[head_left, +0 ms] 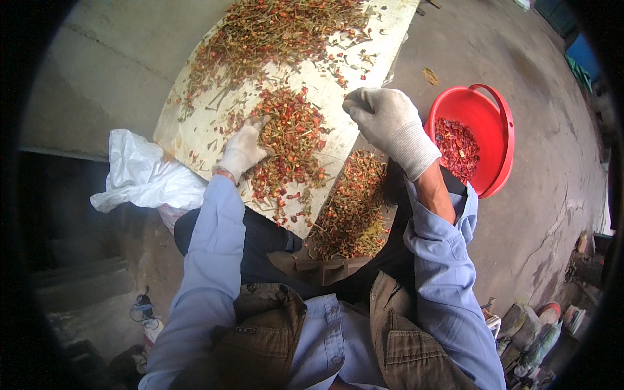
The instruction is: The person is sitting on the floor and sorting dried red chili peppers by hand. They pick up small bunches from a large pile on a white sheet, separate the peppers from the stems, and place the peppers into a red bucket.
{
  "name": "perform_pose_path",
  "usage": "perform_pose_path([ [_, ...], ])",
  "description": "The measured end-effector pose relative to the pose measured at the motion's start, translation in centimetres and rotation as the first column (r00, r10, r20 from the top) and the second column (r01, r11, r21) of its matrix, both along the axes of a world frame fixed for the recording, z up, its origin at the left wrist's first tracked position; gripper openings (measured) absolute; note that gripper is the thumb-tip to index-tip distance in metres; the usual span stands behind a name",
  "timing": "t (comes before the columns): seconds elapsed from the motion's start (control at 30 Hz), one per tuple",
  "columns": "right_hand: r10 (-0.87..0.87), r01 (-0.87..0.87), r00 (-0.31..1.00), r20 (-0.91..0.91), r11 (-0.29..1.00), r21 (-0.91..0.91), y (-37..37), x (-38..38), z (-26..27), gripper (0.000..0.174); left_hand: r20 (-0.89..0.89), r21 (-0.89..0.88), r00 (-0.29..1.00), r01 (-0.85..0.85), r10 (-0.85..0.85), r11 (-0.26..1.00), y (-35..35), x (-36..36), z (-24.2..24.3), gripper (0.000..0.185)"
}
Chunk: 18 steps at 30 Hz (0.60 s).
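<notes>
Before me a pale board (331, 92) carries a small pile of dried red plant pieces (292, 141) mixed with stems, probably chilli. My left hand (243, 148), in a white knit glove, lies at the pile's left edge with its fingers apart and touching the pieces. Over the board's right side my right hand (382, 117), gloved likewise, is raised with curled fingers; whether they pinch something is hidden. Beyond the small pile spreads a larger heap of stems and red bits (273, 39). To the right stands a red plastic bucket (492, 168) holding dark red flakes (457, 146).
Below the board's right edge, between my legs, lies another heap of stems and bits (353, 209). A white woven sack (146, 175) hangs by the board's left corner. One dry leaf (430, 76) rests on the concrete floor (536, 122). Assorted clutter (526, 331) sits at the lower right.
</notes>
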State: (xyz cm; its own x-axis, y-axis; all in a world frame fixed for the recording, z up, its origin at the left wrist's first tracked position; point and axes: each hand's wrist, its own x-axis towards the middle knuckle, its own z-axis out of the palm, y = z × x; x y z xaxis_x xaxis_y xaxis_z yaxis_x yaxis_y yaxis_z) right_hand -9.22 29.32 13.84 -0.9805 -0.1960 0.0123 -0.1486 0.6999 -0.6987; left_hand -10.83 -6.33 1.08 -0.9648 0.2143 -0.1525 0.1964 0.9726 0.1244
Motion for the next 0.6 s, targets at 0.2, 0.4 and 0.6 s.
perform_pose_path([
  [0.2, 0.003, -0.003, 1.000, 0.001, 1.000, 0.015, -0.2, -0.1, 0.0, 0.031, 0.067, 0.175, 0.997, -0.058, 0.047, 0.983, 0.0, -0.9, -0.2, 0.057],
  [0.4, 0.003, -0.003, 1.000, -0.015, 1.000, 0.000, -0.2, -0.1, -0.2, 0.030, 0.075, 0.207, 0.994, -0.093, 0.079, 0.974, 0.0, -0.6, -0.8, 0.052],
  [0.6, 0.002, -0.001, 1.000, -0.015, 1.000, 0.021, -0.3, -0.1, -0.1, 0.029, 0.039, 0.121, 0.998, -0.044, 0.040, 0.992, 0.7, -0.3, -0.5, 0.048],
])
